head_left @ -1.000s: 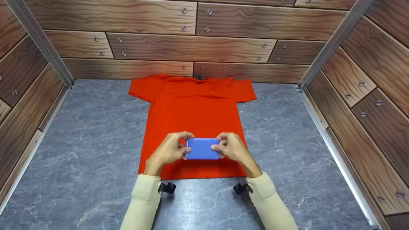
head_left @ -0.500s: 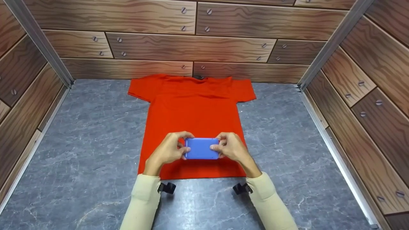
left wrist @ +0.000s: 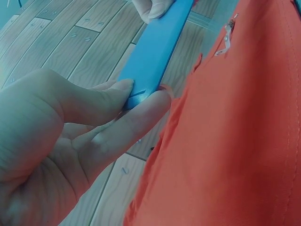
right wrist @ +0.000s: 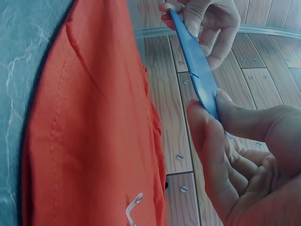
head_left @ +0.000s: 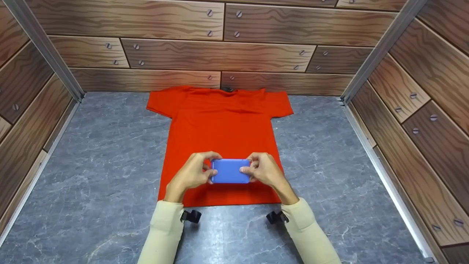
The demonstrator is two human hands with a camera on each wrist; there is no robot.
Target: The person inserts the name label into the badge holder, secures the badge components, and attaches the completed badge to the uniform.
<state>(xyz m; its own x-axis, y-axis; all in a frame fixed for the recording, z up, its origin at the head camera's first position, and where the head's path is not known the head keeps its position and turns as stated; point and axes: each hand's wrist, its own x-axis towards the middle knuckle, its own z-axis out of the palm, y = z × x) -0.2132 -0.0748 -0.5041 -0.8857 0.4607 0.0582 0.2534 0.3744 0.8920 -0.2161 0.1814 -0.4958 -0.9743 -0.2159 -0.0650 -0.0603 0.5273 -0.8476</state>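
Note:
Both hands hold a thin blue rectangular plastic plate (head_left: 230, 171) with rounded corners, raised above the lower part of a red T-shirt (head_left: 221, 134). The left hand (head_left: 193, 171) pinches its left end, thumb on the face toward me. At the opposite end, the right hand (head_left: 268, 170) pinches it the same way. In the left wrist view the blue plate (left wrist: 155, 49) appears nearly edge-on, a slit showing near its end. The right wrist view also shows a slit in the blue plate (right wrist: 200, 70). The shirt lies spread flat, collar away from me.
The grey marbled surface (head_left: 110, 154) spreads around the shirt. Wood-plank patterned walls (head_left: 220, 55) stand at the back and both sides, with metal posts in the corners. A small black object (head_left: 228, 89) sits by the collar. Black wrist cameras (head_left: 192, 216) project inward from the sleeves.

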